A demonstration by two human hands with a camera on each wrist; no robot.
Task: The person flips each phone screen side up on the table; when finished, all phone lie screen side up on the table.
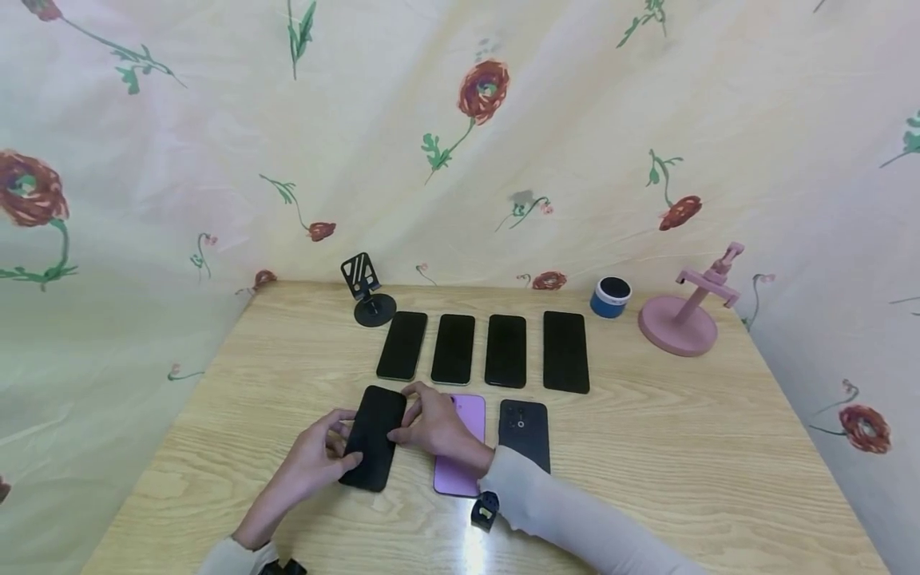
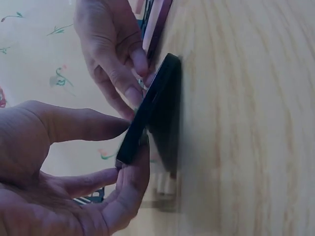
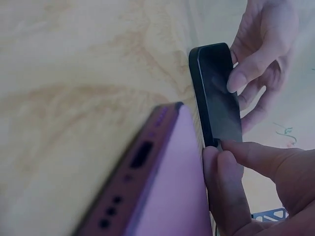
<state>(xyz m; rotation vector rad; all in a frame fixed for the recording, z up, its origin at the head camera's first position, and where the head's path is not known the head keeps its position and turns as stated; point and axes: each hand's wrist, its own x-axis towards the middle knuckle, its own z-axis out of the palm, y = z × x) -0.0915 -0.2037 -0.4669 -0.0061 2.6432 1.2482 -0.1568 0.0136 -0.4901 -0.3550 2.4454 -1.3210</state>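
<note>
Both hands hold one black smartphone (image 1: 373,441) at the front left of the row of phones, its dark screen facing up. My left hand (image 1: 316,457) grips its left edge, thumb on the screen and fingers beneath. From the other side my right hand (image 1: 436,422) pinches the right edge. The left wrist view shows the phone (image 2: 147,110) tilted, its left edge raised off the wood and the other edge low by the table. Below my right wrist lies a purple phone (image 1: 453,479), back up and partly hidden by the forearm.
A dark phone (image 1: 523,431) lies back up beside the purple one. Behind them, several black phones (image 1: 454,349) form a row, screens up. A black folding stand (image 1: 374,310), a blue-and-white round jar (image 1: 610,299) and a pink phone stand (image 1: 679,326) line the back of the wooden table (image 1: 683,455).
</note>
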